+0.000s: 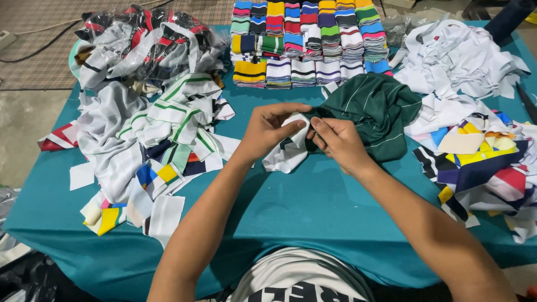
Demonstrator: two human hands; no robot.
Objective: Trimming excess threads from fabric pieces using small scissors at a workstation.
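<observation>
Both hands meet over the middle of a teal-covered table [313, 207]. My left hand [268, 128] pinches the edge of a white fabric piece [285, 156] that hangs down onto the cloth. My right hand [338, 142] grips the same white piece where it joins a dark green garment with thin white stripes [375, 109], which lies bunched just right of the hands.
Stacks of folded striped knit collars [310, 42] line the table's far edge. A heap of white and green-striped fabric [168, 120] and plastic-bagged pieces [145, 45] lie left. White scraps [458, 59] and multicoloured cut pieces [486, 162] pile up right.
</observation>
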